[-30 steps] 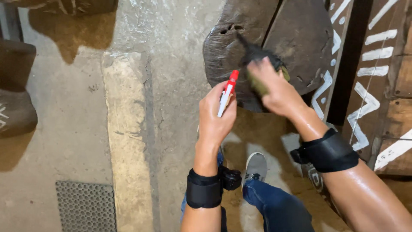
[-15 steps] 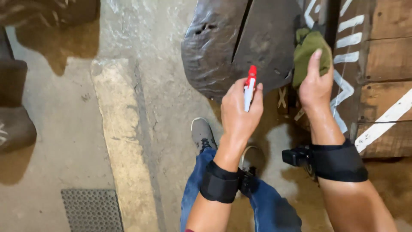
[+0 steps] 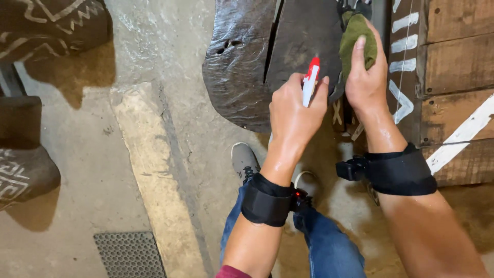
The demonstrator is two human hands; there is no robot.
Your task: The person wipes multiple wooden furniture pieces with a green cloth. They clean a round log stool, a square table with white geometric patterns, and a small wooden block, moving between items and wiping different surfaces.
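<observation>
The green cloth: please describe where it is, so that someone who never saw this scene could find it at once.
Start at the big dark carved wooden piece standing on the concrete floor at the top of the head view. At its right edge, the right hand presses the green cloth against the wood. It is the only soft, olive-green thing there; the left hand beside it holds a red and white spray bottle.

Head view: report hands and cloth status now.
Left hand grips red-and-white spray bottle. Right hand presses olive green cloth on dark carved wooden piece. Nothing blocking.

right hand [image 3: 366, 82] and green cloth [image 3: 356, 36] moved right, higher up
</observation>
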